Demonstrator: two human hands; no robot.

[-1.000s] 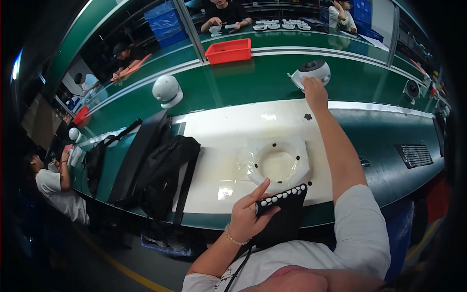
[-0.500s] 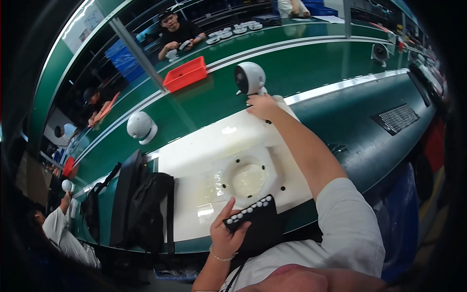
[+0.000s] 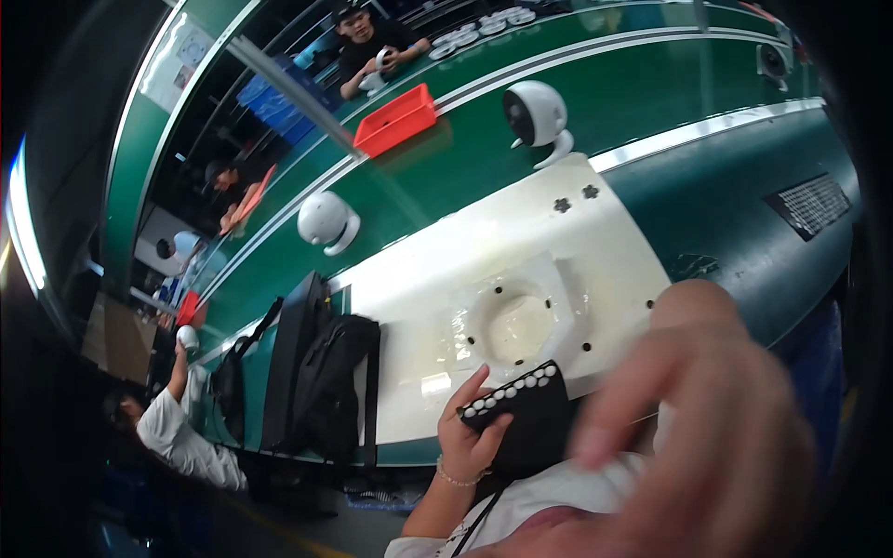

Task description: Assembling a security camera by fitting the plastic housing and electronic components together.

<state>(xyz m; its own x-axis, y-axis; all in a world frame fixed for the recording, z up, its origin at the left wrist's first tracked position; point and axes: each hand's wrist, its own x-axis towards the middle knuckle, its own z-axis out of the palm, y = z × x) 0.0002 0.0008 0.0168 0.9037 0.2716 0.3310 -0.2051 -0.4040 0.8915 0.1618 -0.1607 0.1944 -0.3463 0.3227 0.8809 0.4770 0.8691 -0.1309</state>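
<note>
My left hand (image 3: 470, 445) grips a black sheet (image 3: 507, 410) bearing rows of white round dots, thumb on one side and fingers behind it. Very close to the camera, my right hand (image 3: 707, 428) looks large and smeared by motion; its fingers point downward, and I cannot make out their grip. Beyond the sheet, a white ring-shaped fixture (image 3: 479, 321) with an angular opening and small black plugs rests on the white mat (image 3: 419, 270). Two small dark flower-shaped pieces (image 3: 562, 205) are near the mat's far right corner. Past that corner stands a round-headed white device (image 3: 539, 113) with a dark face.
Black bags (image 3: 339, 391) lie left of the mat. Another white round device (image 3: 326, 221) and a red bin (image 3: 395, 121) are on the green bench (image 3: 446, 200). A keyboard-like black panel (image 3: 809, 205) lies far right. Co-workers sit across and at left.
My right hand has left the base of the white device at the far edge and come back close to the camera. The view has shifted; my left hand still holds the dotted sheet.
</note>
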